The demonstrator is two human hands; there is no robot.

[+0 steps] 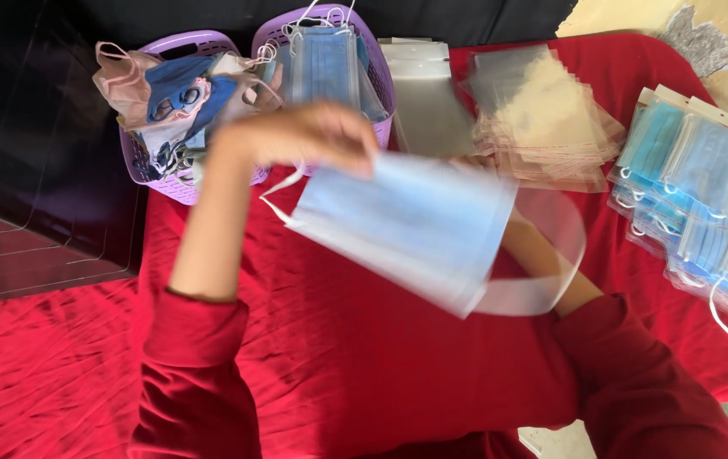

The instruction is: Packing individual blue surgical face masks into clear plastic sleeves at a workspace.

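Clearly, in the head view, a pale blue pleated face mask was held up above the middle of the red cloth-covered surface, tilted so its right end dipped lower. It looked like thin, soft non-woven fabric, rectangular, with fine horizontal pleats and a white edge band, though motion blurred its lower corner. A white elastic ear loop hung from its left end, and a wider loop curved out pale and half see-through on its right. The left hand was curled shut over the mask's upper left edge, fingers pinched down on it. The right hand was hidden behind the mask, so I could not tell how it gripped; only the forearm and dark red sleeve showed below. Two lilac plastic baskets with slotted walls stood at the far edge: the left basket held crumpled masks in pink, blue and white, the right basket a flat pile of blue ones. Beside them lay a stack of clear, glossy plastic sleeves, and at the far right a row of bagged blue masks, overlapping one another.
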